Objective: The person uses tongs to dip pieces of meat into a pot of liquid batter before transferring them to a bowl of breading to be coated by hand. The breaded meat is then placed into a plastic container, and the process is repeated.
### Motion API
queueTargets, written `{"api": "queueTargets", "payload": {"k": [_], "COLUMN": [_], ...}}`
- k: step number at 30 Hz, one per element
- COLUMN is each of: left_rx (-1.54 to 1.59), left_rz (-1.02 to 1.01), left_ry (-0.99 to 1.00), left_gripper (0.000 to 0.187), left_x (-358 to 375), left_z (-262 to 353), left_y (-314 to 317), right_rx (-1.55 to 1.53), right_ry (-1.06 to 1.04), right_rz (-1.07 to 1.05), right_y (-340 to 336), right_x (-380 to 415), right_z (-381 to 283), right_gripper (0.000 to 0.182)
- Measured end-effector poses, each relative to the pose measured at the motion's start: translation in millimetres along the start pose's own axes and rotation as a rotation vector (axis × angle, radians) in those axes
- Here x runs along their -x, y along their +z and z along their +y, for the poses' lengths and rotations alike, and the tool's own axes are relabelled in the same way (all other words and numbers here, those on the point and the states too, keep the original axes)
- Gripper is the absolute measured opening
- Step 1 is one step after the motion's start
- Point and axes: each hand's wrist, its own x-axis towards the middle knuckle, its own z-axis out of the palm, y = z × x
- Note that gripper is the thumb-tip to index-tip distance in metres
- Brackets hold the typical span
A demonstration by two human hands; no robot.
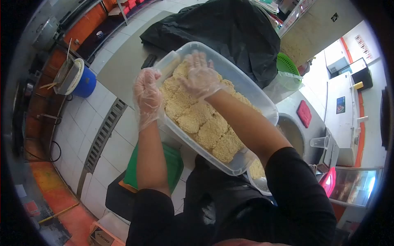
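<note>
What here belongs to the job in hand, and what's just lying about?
Seemingly in the job:
- left hand and right hand in clear plastic gloves
- translucent rectangular plastic tub
- pale-yellow crumb-coated pieces

Probably just lying about:
- dark-pink rectangular cloth
- clear plastic cup
- green slatted plastic basket

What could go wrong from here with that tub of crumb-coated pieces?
The clear plastic tub seems to overhang the grey table, so it might tip. The right hand, over the crumb-coated pieces, could scuff or break them. The baggy plastic glove on the left hand, close to the tub, might snag.
</note>
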Motion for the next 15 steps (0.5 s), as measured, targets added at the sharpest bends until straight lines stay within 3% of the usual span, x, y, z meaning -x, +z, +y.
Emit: {"api": "queueTargets", "payload": {"k": [2,8,11,13,15], "left_rx": [0.025,-0.140,-0.346,-0.388,-0.440], "left_rz": [0.007,-0.003,-0.039,-0.052,-0.073], "left_ry": [-0.035,-0.016,-0.104,-0.085,-0.073], "left_gripper": [0.042,0.039,0.040,0.041,0.042], "left_x": [-2.9,-2.2,-0.3,-4.1,-6.3], "left_z": [-4.5,-19.5,-2.3,-12.3,-19.1], "left_y": [-7.2,3.6,8.0,5.1,2.3], "right_rx": [-0.178,-0.265,-0.427,-0.630,-0.906], "right_ry": [0.040,-0.022,-0.107,0.025,0.195], "right_rz": [-0.154,-0.058,0.083,0.216,0.196], "right_y": [-1.1,-17.1,-90.6,-126.8,-148.8], "right_x": [-7.9,-3.4,42.9,93.8,164.2], "right_z": [2.2,37.5,61.0,78.6,114.0], "right_gripper": [0.086,0.073,0.064,0.057,0.055]}}
